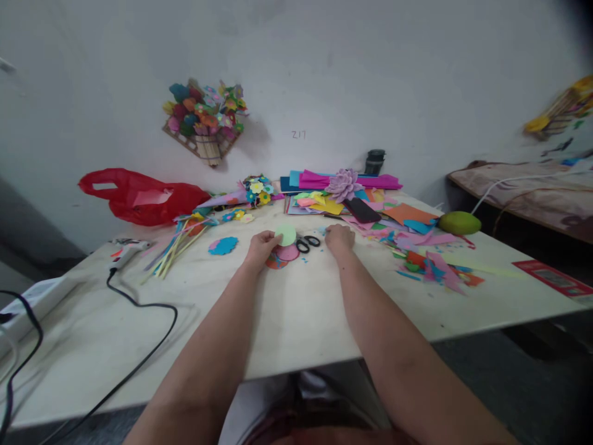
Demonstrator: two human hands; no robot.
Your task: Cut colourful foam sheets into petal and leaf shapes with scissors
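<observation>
My left hand (260, 248) pinches a light green paper circle (286, 235) just above the table. Below it lie a pink circle (288, 253) and an orange one (275, 262), partly overlapping. Black-handled scissors (309, 243) rest between my two hands, their blades partly covered by the green circle. My right hand (340, 238) is on the table to the right of the scissors, its fingers curled together beside small blue scraps (323, 231). Whatever its fingertips hold, if anything, is too small to make out. A blue scalloped shape (223, 245) lies to the left.
A glue gun (130, 252) with a black cord and a power strip (34, 303) occupy the left side. Behind are a red bag (143, 198), paper flowers (258, 189) and a phone (362, 210). Coloured scraps (438, 269) and a green-yellow fruit (459, 222) are at right.
</observation>
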